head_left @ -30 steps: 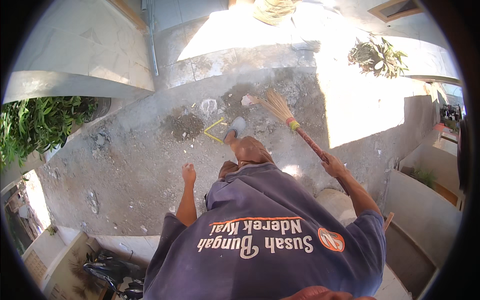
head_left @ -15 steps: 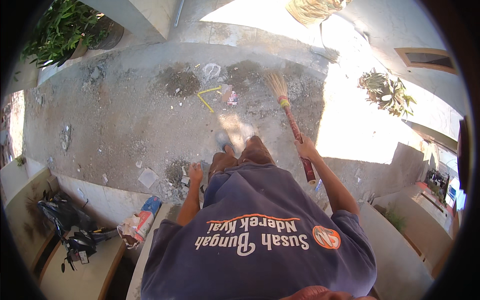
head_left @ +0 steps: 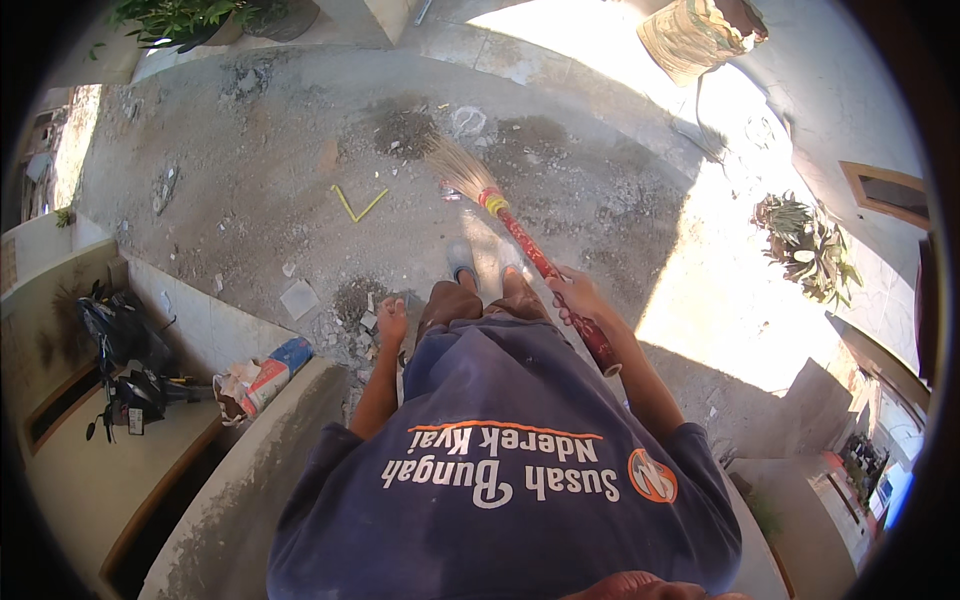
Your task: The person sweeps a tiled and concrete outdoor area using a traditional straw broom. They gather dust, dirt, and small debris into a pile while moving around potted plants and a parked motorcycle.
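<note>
My right hand [head_left: 578, 295] is wrapped round the red handle of a broom [head_left: 525, 245], which slants up and to the left. Its straw bristles [head_left: 462, 168] fan over the dusty ground ahead of my feet. By the bristles lies a small printed packet [head_left: 450, 191], partly covered. Left of it are a bent yellow strip [head_left: 355, 207] in a V shape and a blurred brownish piece [head_left: 328, 155]. My left hand [head_left: 392, 322] hangs beside my left thigh, fingers curled in, and nothing shows in it. Rubble [head_left: 365, 325] lies on the ground near that hand.
A white tile piece [head_left: 299, 299] lies left of the rubble. A low wall [head_left: 230, 305] runs along the left, with a torn bag [head_left: 265, 380] and a motorcycle [head_left: 130, 350] beyond. A woven sack [head_left: 690, 45] stands far right, potted plants [head_left: 800, 245] by the right wall.
The broom head has swung left across the ground, my right hand moving left with it. The yellow strip has shifted left and turned, and the brownish piece has moved left. The view has shifted too.
</note>
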`<action>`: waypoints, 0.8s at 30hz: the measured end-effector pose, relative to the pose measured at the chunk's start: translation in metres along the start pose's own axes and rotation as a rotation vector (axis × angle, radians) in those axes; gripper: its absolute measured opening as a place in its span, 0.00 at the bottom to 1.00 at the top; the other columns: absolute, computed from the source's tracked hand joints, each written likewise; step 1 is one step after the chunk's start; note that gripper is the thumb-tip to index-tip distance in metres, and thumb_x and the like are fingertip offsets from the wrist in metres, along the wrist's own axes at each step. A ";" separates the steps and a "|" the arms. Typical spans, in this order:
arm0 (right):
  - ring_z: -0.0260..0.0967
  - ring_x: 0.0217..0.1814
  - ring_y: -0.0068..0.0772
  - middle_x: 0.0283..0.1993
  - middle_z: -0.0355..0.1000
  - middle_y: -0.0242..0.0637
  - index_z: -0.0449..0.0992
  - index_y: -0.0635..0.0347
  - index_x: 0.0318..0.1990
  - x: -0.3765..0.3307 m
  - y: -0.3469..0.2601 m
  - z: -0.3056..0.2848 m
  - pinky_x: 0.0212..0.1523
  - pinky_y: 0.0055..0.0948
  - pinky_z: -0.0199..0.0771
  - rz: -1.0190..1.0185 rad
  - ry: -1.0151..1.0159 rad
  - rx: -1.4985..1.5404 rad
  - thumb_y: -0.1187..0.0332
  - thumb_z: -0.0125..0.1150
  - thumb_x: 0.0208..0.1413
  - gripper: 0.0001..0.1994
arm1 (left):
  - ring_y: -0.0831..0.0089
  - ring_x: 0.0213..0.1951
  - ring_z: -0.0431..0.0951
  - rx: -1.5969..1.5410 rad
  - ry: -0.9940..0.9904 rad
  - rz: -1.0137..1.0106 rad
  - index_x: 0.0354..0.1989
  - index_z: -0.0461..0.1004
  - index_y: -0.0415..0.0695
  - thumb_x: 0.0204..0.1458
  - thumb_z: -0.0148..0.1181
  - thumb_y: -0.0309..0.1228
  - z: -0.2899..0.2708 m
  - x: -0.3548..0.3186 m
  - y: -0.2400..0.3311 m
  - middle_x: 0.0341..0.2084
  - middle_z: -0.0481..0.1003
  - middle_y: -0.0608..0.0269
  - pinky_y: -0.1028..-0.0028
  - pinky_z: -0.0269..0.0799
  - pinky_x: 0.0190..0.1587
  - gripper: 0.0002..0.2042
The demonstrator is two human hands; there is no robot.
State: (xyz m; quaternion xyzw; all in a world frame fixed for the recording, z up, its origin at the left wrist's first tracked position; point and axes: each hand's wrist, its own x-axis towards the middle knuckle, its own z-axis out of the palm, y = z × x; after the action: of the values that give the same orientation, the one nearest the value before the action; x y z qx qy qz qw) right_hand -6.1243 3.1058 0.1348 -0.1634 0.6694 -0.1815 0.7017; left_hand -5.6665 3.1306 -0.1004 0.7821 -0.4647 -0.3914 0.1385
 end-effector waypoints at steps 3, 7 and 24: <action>0.61 0.13 0.20 0.20 0.64 0.30 0.67 0.56 0.59 -0.086 0.038 -0.062 0.14 0.26 0.65 0.071 0.153 0.003 0.63 0.52 0.60 0.20 | 0.58 0.37 0.78 0.003 -0.055 0.082 0.52 0.69 0.34 0.54 0.58 0.41 0.029 -0.001 0.017 0.33 0.77 0.46 0.63 0.72 0.42 0.24; 0.62 0.14 0.22 0.20 0.63 0.30 0.67 0.59 0.58 -0.151 0.085 -0.110 0.14 0.27 0.65 0.116 0.423 0.085 0.63 0.52 0.60 0.20 | 0.57 0.36 0.78 0.179 -0.094 0.193 0.53 0.68 0.34 0.54 0.58 0.41 0.039 0.011 0.035 0.31 0.77 0.49 0.61 0.71 0.42 0.24; 0.59 0.12 0.22 0.17 0.61 0.28 0.63 0.55 0.65 -0.244 0.236 -0.267 0.14 0.26 0.61 0.174 0.392 -0.294 0.65 0.55 0.59 0.26 | 0.53 0.44 0.75 0.321 -0.120 0.243 0.52 0.70 0.36 0.55 0.58 0.41 0.023 -0.014 0.053 0.41 0.75 0.43 0.60 0.70 0.46 0.23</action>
State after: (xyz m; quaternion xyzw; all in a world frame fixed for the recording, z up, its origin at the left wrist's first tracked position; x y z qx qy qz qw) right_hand -6.3918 3.4329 0.2242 -0.1670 0.8234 -0.0494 0.5400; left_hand -5.7200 3.1176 -0.0781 0.7076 -0.6194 -0.3386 0.0305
